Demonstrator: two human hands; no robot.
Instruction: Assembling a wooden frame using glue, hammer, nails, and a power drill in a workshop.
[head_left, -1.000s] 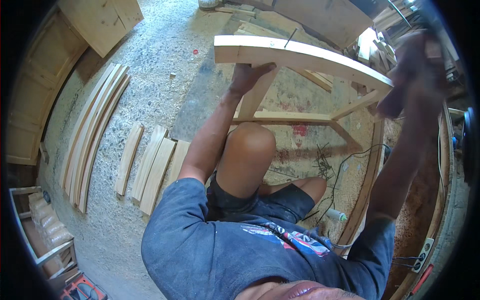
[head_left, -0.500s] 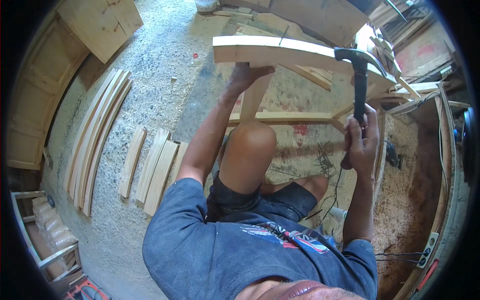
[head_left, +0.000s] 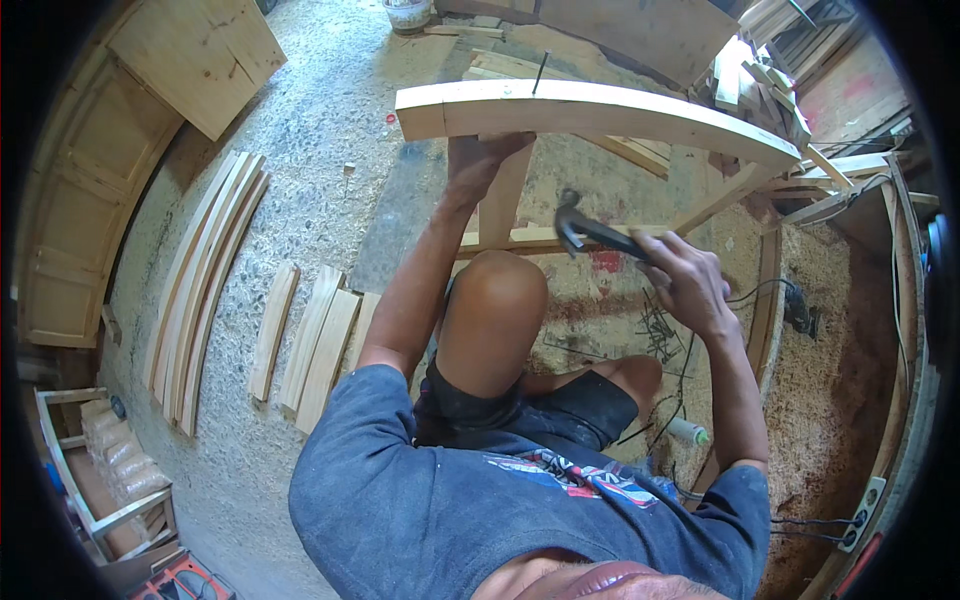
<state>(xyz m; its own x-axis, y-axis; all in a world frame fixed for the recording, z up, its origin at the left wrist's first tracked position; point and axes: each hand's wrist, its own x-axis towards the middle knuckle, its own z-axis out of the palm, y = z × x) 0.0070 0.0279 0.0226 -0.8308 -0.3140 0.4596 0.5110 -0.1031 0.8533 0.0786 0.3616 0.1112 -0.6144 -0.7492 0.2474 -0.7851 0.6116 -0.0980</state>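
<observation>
A curved wooden beam (head_left: 590,108) stretches across in front of me, fixed or resting on a wooden upright (head_left: 506,195). One long nail (head_left: 541,72) sticks up out of its top edge, slightly tilted. Just under the beam, near its left end, my left hand (head_left: 482,165) is closed round the wood, its fingers partly hidden. Below the beam, my right hand (head_left: 690,278) grips the handle of a claw hammer (head_left: 590,230), whose head points left, apart from the wood. Loose nails (head_left: 655,330) lie scattered on the surface beyond my knee.
Long curved wooden strips (head_left: 205,290) and shorter pieces (head_left: 325,345) lie on the floor at left. Cabinet doors (head_left: 80,200) stand farther left. A black cord (head_left: 685,390) and a bottle (head_left: 688,430) are near my right arm. Sawdust covers the right side, by a power strip (head_left: 862,515).
The hammer has come down from beside the beam's right part to below it, its head swinging left. The beam has shifted slightly left in view; my left hand stays beneath it.
</observation>
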